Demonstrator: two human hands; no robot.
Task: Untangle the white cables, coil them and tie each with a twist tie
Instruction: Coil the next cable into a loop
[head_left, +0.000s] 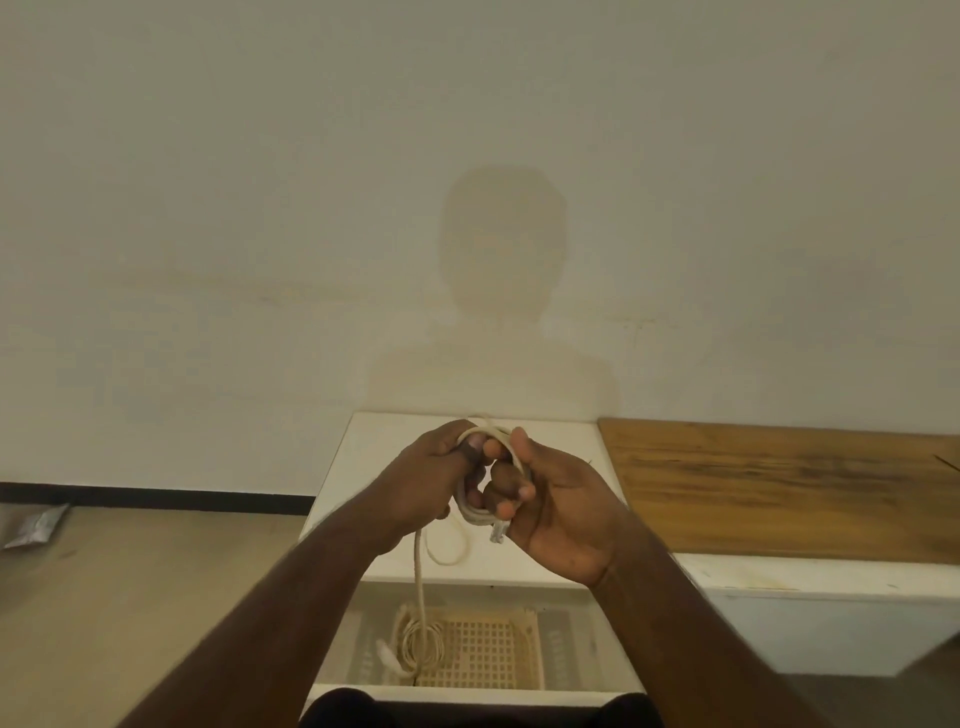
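White cable wound into a small coil, held in the air between both hands above a white table. Wooden board lies to the right of the hands on a second white surface. Plastic lattice basket sits below the hands in an open compartment; a second coiled white cable rests at its left side. Left hand has fingers curled round the coil's left side, thumb pressed on top. Right hand pinches the coil's right side between thumb and curled fingers. A loose strand hangs from the left hand down toward the basket. A connector dangles just below the right hand's fingers.
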